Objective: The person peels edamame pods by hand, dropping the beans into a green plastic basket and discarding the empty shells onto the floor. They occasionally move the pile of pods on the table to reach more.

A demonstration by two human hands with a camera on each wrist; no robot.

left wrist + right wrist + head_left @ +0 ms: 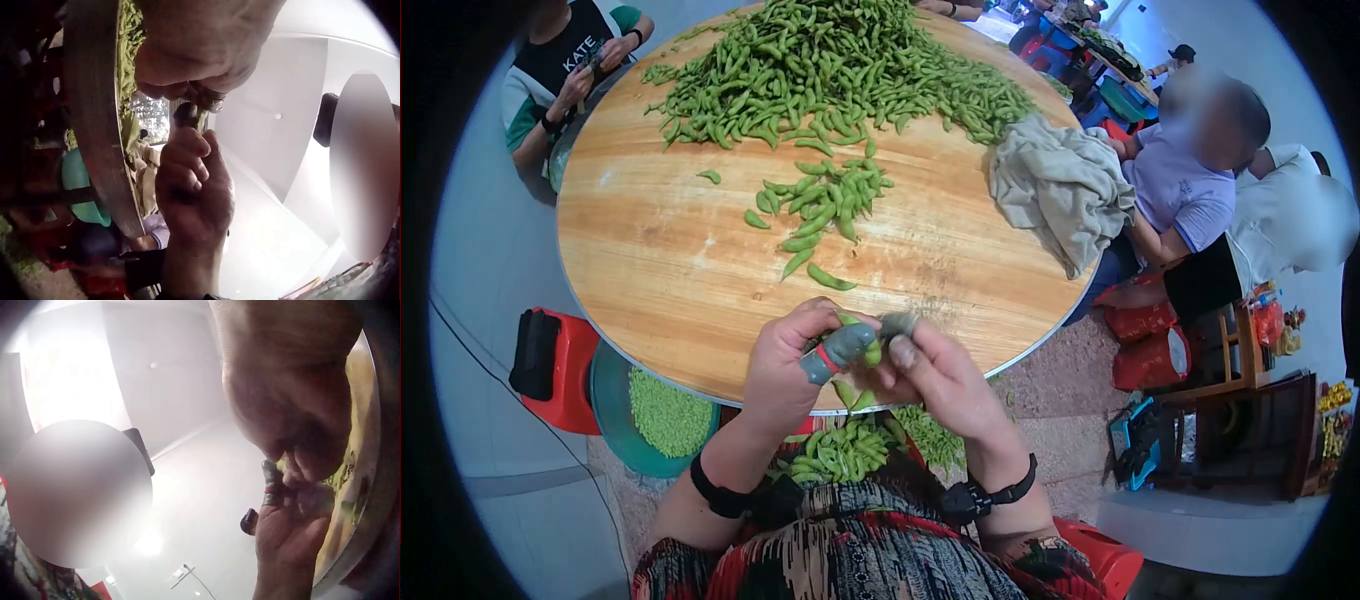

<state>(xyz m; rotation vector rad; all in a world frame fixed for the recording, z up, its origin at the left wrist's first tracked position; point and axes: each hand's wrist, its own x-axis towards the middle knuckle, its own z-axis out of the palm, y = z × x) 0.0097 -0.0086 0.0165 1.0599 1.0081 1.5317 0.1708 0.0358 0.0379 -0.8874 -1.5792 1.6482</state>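
Observation:
The left hand (pixel 785 365), its thumb in a grey cover with a red band, grips green pods (pixel 872 352) near the round table's front edge. Close against it on the right, the right hand (pixel 950 390) has curled fingers, one with a dark cover, meeting at the pods. Both hands also show in the left wrist view, the right hand (pixel 197 187) below; in the right wrist view the left hand (pixel 290 537) is lower. What the right fingertips hold is partly hidden. More pods (pixel 840 452) lie on the lap below.
A large pod heap (pixel 800 70) covers the far part of the wooden table (pixel 650 280), with loose pods (pixel 830 200) nearer. A grey cloth (pixel 1060 185) lies at right. A green tub of beans (pixel 668 415) stands lower left beside a red stool (pixel 575 375). People sit around.

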